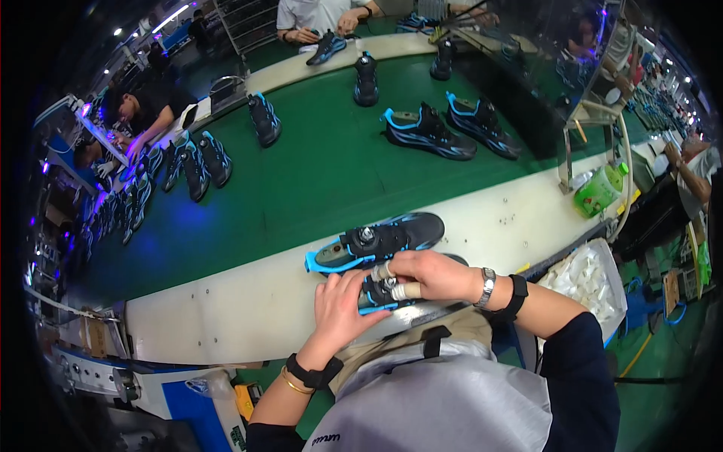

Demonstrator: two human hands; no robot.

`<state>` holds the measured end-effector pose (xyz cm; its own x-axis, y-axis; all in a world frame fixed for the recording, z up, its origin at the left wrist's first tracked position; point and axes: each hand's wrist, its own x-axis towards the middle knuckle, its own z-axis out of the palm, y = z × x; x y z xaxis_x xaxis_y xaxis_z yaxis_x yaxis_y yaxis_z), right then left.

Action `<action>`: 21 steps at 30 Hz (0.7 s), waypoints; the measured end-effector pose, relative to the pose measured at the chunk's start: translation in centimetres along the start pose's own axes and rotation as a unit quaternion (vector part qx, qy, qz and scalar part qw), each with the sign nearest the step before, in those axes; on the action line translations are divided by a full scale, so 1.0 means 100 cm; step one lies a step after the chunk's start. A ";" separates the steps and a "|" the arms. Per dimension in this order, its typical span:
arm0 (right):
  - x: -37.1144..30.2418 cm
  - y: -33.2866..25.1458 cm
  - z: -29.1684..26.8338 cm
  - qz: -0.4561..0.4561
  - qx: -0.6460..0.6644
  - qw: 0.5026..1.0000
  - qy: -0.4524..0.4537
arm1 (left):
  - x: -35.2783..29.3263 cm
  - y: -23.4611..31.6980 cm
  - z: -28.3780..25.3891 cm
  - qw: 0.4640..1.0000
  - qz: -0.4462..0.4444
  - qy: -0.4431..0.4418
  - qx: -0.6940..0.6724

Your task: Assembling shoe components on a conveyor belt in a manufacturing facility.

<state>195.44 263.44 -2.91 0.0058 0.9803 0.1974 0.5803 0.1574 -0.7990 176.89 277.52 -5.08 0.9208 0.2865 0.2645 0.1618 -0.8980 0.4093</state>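
Down at the bench's [226, 316] near edge, we're looking at the near shoe [372, 295], black with blue trim, lying crosswise in front of the wearer, its toe mostly hiding behind the right grip [422, 277]. The left grip [339, 307] is wrapping the heel end, fingers over the far side, thumb along the near side. The right one is bending wrapped fingertips over the lacing area; whether it's pinching anything there, we cannot tell.

We're judging this a light piece: soft upper, likely giving under a squeeze, and a firmer, springy sole. Nothing's looking fragile, though smooth sole edges could be sliding on that pale surface. We're favouring the heel and sole rim for steadying, leaving only fingertips for the top.

Just beyond, the second shoe [410, 231] is lying alongside at the bench's far edge, showing its round dial [366, 235]. Past that edge, the green belt [324, 169] is carrying more shoes [428, 135].
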 end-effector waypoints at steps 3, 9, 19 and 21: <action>-0.013 0.000 0.023 0.068 -0.049 0.991 0.106 | 0.003 0.002 0.008 1.000 0.012 0.008 0.000; -0.022 -0.009 0.026 0.067 0.098 0.986 0.117 | -0.010 -0.001 0.004 1.000 0.019 0.014 0.005; -0.305 0.035 -0.056 0.513 -0.355 0.745 0.236 | -0.002 -0.009 0.009 1.000 0.016 -0.010 -0.010; -0.325 0.062 -0.027 0.488 -0.343 0.763 0.248 | 0.001 -0.008 0.005 1.000 0.020 -0.008 -0.001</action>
<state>201.04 232.26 -12.79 0.9165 0.3992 0.0250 0.3923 -0.8852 -0.2501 176.99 278.06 -5.79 0.9321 0.2452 0.2667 0.1245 -0.9080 0.4000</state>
